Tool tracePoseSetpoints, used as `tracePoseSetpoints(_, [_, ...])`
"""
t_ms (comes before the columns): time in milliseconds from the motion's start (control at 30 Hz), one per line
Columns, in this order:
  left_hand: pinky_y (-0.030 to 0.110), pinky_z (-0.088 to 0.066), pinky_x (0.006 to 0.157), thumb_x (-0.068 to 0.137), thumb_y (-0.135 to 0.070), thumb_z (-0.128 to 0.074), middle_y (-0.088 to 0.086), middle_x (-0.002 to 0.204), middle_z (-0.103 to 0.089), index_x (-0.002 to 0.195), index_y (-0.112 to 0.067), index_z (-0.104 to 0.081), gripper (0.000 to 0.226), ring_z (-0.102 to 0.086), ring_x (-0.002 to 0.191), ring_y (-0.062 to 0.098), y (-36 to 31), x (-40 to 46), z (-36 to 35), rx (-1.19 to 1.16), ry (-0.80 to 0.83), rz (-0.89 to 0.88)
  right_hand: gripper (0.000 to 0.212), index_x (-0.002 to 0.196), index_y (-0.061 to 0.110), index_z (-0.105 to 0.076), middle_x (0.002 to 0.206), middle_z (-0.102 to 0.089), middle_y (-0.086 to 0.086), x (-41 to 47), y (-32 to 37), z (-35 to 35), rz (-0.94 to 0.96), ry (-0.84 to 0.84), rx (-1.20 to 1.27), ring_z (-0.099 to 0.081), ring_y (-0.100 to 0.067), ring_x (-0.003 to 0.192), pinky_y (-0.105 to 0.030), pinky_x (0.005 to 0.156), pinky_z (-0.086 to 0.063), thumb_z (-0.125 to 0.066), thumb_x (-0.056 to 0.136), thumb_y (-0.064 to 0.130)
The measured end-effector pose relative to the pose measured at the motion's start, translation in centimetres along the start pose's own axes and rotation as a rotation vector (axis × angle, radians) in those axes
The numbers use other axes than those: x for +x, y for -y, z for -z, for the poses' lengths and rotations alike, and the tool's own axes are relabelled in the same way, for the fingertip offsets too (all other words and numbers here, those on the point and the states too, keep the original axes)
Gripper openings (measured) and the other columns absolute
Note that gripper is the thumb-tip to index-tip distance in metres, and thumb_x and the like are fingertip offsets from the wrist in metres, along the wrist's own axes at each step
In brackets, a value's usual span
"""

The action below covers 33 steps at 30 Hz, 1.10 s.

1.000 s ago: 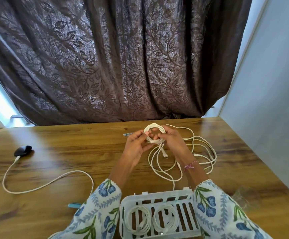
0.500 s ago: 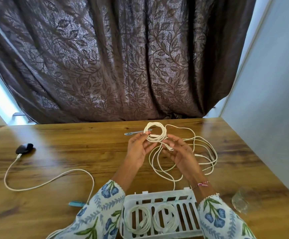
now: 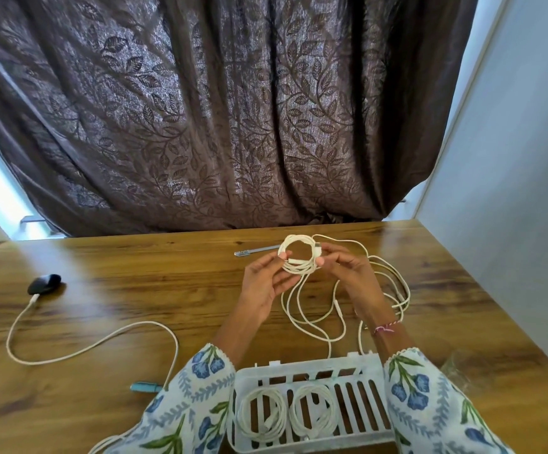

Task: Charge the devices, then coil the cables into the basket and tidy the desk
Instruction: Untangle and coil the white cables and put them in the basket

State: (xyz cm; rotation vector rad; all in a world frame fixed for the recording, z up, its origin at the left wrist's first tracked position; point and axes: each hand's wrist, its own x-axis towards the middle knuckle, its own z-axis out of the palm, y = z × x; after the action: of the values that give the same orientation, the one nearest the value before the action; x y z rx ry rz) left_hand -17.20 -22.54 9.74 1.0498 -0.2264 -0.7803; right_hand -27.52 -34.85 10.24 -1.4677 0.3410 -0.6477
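At the near edge of your wooden desk (image 3: 108, 299) stands the white slatted plastic basket (image 3: 369, 403), holding two white coiled cables (image 3: 261, 417) side by side in its left half, each a flat round ring on the slats; its right half shows only bare slats. Beyond the basket, above mid-desk, your left hand (image 3: 266, 283) pinches the left rim of a small white cable coil (image 3: 298, 257) between thumb and fingertips, and your right hand (image 3: 347, 273) pinches its right rim, fingers curled round the strands. Compared with half a second ago, your right hand has come up from the loose strand below to grip the coil itself, so the ring now sits upright between both hands. From the coil the uncoiled remainder of the cable (image 3: 393, 290) trails in thin, smooth loops across the desk to the right and back toward the basket. Far behind the coil lies a slim grey pen (image 3: 256, 251). At far left a rounded black device (image 3: 44, 284) rests with a white charging cable (image 3: 79, 348) plugged in, curving toward your left floral sleeve (image 3: 181, 411). A teal object (image 3: 145, 387) lies beside that sleeve. A dark leaf-patterned curtain (image 3: 217, 119) hangs behind
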Motion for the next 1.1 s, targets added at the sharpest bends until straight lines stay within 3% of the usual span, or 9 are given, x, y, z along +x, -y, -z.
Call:
tracePoseSetpoints(133, [0.028,-0.059,0.07,0.092,-0.008,-0.053,0.009,0.091,-0.072,0.111,0.002,-0.063,0.023,-0.072,0.077,0.017,-0.5,-0.2,-0.1,0.081,0.055,-0.034,0.012,0.069,0.003,-0.064,0.066,-0.07,0.004,0.5,1.0,-0.3,-0.082,0.073,-0.036,-0.063,-0.008,0.065,-0.017,0.065,-0.054,-0.066,0.076,-0.006])
tracePoseSetpoints(233, [0.027,-0.059,0.07,0.092,-0.008,-0.052,0.005,0.085,-0.074,0.108,0.001,-0.064,0.021,-0.072,0.075,0.015,-0.6,-0.2,-0.3,0.098,0.057,-0.057,0.015,0.066,0.006,-0.061,0.06,-0.067,0.002,0.8,1.1,-0.8,-0.132,0.006,0.011,-0.061,-0.01,0.062,-0.02,0.062,-0.056,-0.068,0.075,-0.004])
tracePoseSetpoints(333, [0.028,-0.059,0.071,0.092,-0.007,-0.053,0.005,0.084,-0.074,0.105,-0.001,-0.065,0.019,-0.072,0.075,0.015,-0.2,-0.3,-0.1,0.092,0.04,-0.07,0.018,0.069,0.007,-0.057,0.065,-0.065,-0.002,0.6,1.3,-1.4,-0.141,-0.022,0.022,-0.061,-0.013,0.063,-0.022,0.059,-0.056,-0.067,0.076,-0.005])
tracePoseSetpoints(500, [0.029,-0.059,0.074,0.091,-0.007,-0.054,0.006,0.089,-0.072,0.11,0.0,-0.064,0.023,-0.071,0.077,0.014,0.5,-0.5,0.2,0.154,0.009,-0.116,0.036,0.091,0.015,-0.042,0.099,-0.065,-0.019,0.5,1.3,-1.5,-0.292,-0.073,0.101,-0.065,-0.024,0.081,-0.03,0.066,-0.058,-0.067,0.077,-0.005])
tracePoseSetpoints(600, [0.027,-0.059,0.072,0.091,-0.006,-0.054,0.009,0.094,-0.071,0.112,0.0,-0.064,0.023,-0.07,0.079,0.013,1.0,-0.7,0.4,0.189,-0.008,-0.143,0.031,0.101,0.01,-0.051,0.094,-0.068,-0.014,0.8,1.6,-1.6,-0.444,-0.045,0.08,-0.066,-0.02,0.078,-0.028,0.067,-0.058,-0.067,0.079,-0.003])
tracePoseSetpoints(700, [0.028,-0.058,0.075,0.092,-0.007,-0.054,0.01,0.098,-0.071,0.109,-0.003,-0.065,0.021,-0.068,0.09,0.018,1.3,-0.8,0.8,0.215,-0.007,-0.161,0.015,0.087,0.009,-0.061,0.085,-0.069,-0.01,1.0,2.1,-2.1,-0.527,-0.024,0.026,-0.066,-0.017,0.072,-0.026,0.065,-0.057,-0.063,0.08,-0.005])
tracePoseSetpoints(767, [0.029,-0.058,0.076,0.092,-0.008,-0.054,0.01,0.098,-0.07,0.107,-0.004,-0.066,0.02,-0.066,0.094,0.021,1.3,-1.0,0.8,0.226,0.004,-0.158,0.015,0.08,0.009,-0.06,0.082,-0.068,-0.01,1.1,2.2,-2.5,-0.551,-0.062,0.027,-0.065,-0.017,0.07,-0.028,0.065,-0.057,-0.061,0.081,-0.006])
tracePoseSetpoints(967, [0.028,-0.059,0.07,0.093,-0.007,-0.053,0.005,0.083,-0.072,0.091,-0.009,-0.066,0.014,-0.07,0.076,0.014,0.2,-1.0,0.7,0.104,-0.059,-0.048,0.02,0.084,0.015,-0.047,0.088,-0.065,-0.014,0.2,0.7,-5.0,-0.374,-0.355,0.146,-0.064,-0.02,0.072,-0.031,0.067,-0.055,-0.059,0.085,-0.002])
tracePoseSetpoints(1100, [0.029,-0.058,0.071,0.093,-0.009,-0.054,0.01,0.091,-0.07,0.097,-0.003,-0.064,0.013,-0.07,0.074,0.016,-0.6,-1.3,1.5,0.071,-0.081,0.037,0.013,0.089,0.013,-0.054,0.085,-0.067,-0.008,-0.4,0.7,-5.3,-0.357,-0.299,0.22,-0.065,-0.016,0.071,-0.024,0.064,-0.055,-0.056,0.088,0.0])
